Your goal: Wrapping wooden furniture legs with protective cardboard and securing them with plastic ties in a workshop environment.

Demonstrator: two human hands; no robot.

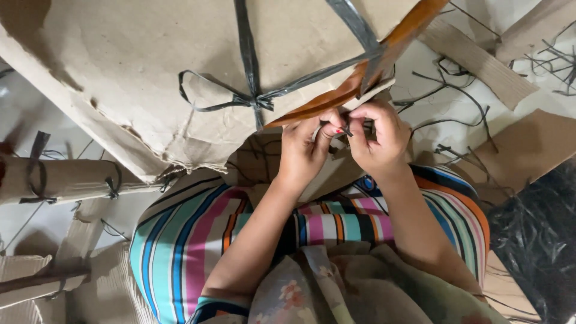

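The black plastic strap end (347,129) is sitting between the two hands, just below the edge of the cardboard-wrapped bundle (150,78), where an orange-brown wooden piece (384,57) is poking out of the wrapping. The left hand (306,150) is pinching the strap with its fingertips closed on it, and the right hand (378,137) is closing its grip on the same short length from the other side, the fingers of both hands touching over it. Whether a knot is forming there is too small to tell.

Judging by how things are lying, the wrapping looks well advanced: one strap is already running down the face of the bundle and is being held by a finished bow-like knot (255,101), and another strap is crossing the wooden piece toward the upper right. The tie at the hands is looking like the part not yet done.

The person is sitting with the bundle leaning over a lap covered in striped cloth (192,234) of teal, pink, orange and black. To the left, a cardboard-wrapped roll (72,179) already bound with black straps is lying near the bundle. To the right, loose black strap pieces (456,90) are scattering over the floor among cardboard scraps (522,150), and a dark heap of strap material (540,240) is lying at the lower right.
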